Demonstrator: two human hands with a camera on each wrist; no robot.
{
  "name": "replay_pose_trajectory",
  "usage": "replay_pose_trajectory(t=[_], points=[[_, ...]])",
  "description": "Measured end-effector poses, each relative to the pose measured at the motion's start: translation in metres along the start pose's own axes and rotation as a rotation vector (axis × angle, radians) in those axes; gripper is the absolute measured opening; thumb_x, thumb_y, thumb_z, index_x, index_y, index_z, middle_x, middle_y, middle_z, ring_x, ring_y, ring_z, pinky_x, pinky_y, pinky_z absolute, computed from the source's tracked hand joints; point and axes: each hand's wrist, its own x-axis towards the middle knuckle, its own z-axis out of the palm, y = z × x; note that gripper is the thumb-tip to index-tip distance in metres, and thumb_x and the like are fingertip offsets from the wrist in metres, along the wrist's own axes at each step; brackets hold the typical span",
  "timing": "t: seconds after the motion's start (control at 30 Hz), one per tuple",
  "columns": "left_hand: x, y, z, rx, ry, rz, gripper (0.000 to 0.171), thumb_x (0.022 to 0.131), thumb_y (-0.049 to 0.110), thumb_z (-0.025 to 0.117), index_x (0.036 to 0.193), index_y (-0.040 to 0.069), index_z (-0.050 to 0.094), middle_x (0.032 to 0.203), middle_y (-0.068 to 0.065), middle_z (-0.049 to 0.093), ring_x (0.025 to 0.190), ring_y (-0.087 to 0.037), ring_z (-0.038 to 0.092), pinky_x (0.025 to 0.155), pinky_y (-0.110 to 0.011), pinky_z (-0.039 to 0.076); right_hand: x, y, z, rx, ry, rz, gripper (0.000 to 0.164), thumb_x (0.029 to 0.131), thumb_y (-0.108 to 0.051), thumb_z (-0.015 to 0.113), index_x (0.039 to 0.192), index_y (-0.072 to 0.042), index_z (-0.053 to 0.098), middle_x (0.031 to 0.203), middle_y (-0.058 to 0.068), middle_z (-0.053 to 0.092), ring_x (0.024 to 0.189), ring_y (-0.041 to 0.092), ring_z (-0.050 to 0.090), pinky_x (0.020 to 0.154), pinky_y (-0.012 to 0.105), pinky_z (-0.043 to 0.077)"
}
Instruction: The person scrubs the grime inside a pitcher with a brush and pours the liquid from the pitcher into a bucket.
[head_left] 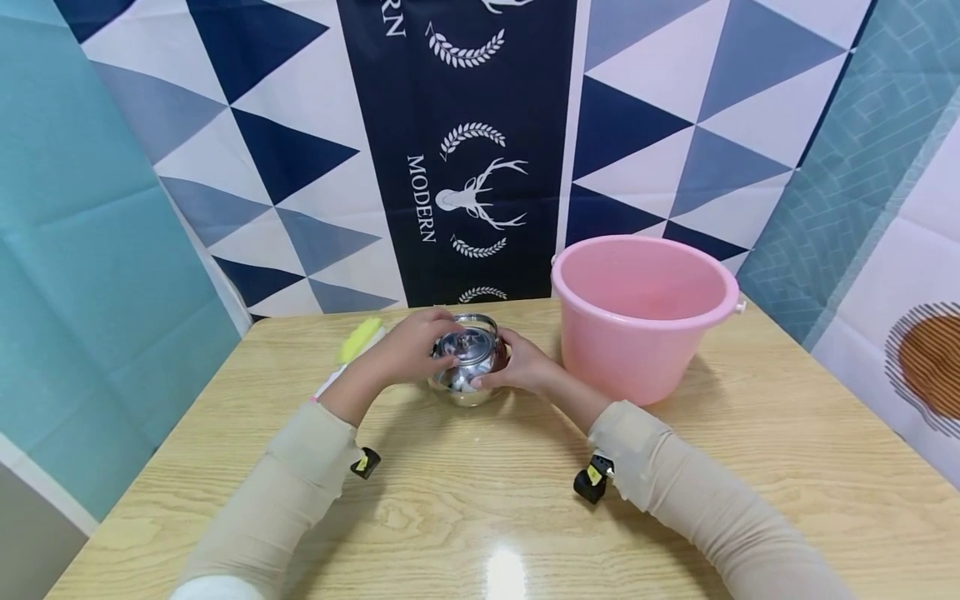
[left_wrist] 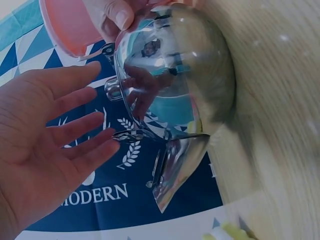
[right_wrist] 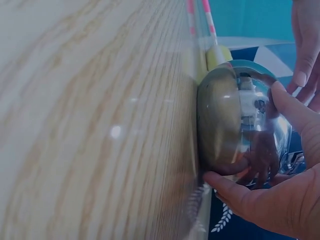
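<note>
A shiny stainless-steel kettle [head_left: 467, 385] stands upright on the wooden table, its knobbed lid [head_left: 472, 348] on top. My right hand [head_left: 522, 367] grips the kettle's right side, with thumb and fingers spread round the rounded body [right_wrist: 220, 125] in the right wrist view. My left hand [head_left: 414, 343] hovers at the lid's left side. In the left wrist view its fingers [left_wrist: 80, 120] are spread and loosely bent near the lid knob [left_wrist: 113, 89], holding nothing. The short spout [left_wrist: 177, 165] points to the left; the left hand hides it in the head view.
To the right of the kettle stands a pink bucket [head_left: 630, 358]. A brush with a yellow head [head_left: 360, 340] and a pink-and-white handle [right_wrist: 210, 22] lies left of it, partly behind my left arm. Patterned cloth [head_left: 375, 208] hangs along the table's [head_left: 450, 500] back edge.
</note>
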Motion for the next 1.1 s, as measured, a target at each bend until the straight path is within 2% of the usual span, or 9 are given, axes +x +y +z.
replay_pose_trajectory(t=[0.23, 0.47, 0.6, 0.83, 1.1], points=[[0.010, -0.003, 0.000, 0.028, -0.030, 0.013, 0.034, 0.088, 0.016, 0.073, 0.117, 0.001, 0.067, 0.119, -0.015, 0.062, 0.111, -0.028, 0.058, 0.098, -0.040, 0.045, 0.000, -0.001, 0.000, -0.033, -0.005, 0.001, 0.096, 0.069, -0.018, 0.089, 0.148, -0.005, 0.036, 0.140, 0.019, 0.048, 0.130, 0.032, 0.043, 0.111, 0.045, 0.029], [0.021, 0.003, -0.003, 0.097, -0.083, 0.031, 0.030, 0.088, 0.015, 0.072, 0.115, 0.003, 0.069, 0.113, -0.011, 0.066, 0.105, -0.024, 0.061, 0.094, -0.038, 0.048, -0.001, -0.002, -0.002, -0.089, -0.009, -0.005, 0.096, 0.071, -0.021, 0.088, 0.148, -0.004, 0.035, 0.142, 0.019, 0.046, 0.132, 0.032, 0.041, 0.111, 0.046, 0.029], [0.026, 0.006, -0.002, 0.134, -0.107, 0.053, 0.027, 0.086, 0.010, 0.071, 0.113, 0.005, 0.071, 0.107, -0.009, 0.067, 0.098, -0.021, 0.061, 0.088, -0.036, 0.050, -0.001, -0.002, -0.002, -0.078, -0.012, -0.006, 0.095, 0.071, -0.020, 0.088, 0.148, -0.005, 0.035, 0.143, 0.018, 0.046, 0.132, 0.032, 0.040, 0.111, 0.045, 0.028], [0.030, 0.012, -0.002, 0.129, -0.098, 0.085, 0.020, 0.085, 0.005, 0.069, 0.105, 0.005, 0.073, 0.099, -0.008, 0.068, 0.092, -0.020, 0.062, 0.086, -0.034, 0.050, -0.004, -0.005, -0.003, -0.076, -0.016, -0.009, 0.094, 0.073, -0.020, 0.087, 0.149, -0.004, 0.034, 0.144, 0.020, 0.044, 0.134, 0.033, 0.039, 0.112, 0.046, 0.028], [0.028, 0.011, -0.003, 0.151, -0.077, 0.114, 0.017, 0.084, 0.001, 0.066, 0.100, 0.003, 0.074, 0.098, -0.008, 0.069, 0.092, -0.020, 0.064, 0.082, -0.033, 0.052, -0.003, -0.005, -0.003, -0.073, -0.023, -0.007, 0.093, 0.073, -0.021, 0.087, 0.149, -0.007, 0.035, 0.145, 0.018, 0.044, 0.134, 0.032, 0.038, 0.112, 0.046, 0.027]])
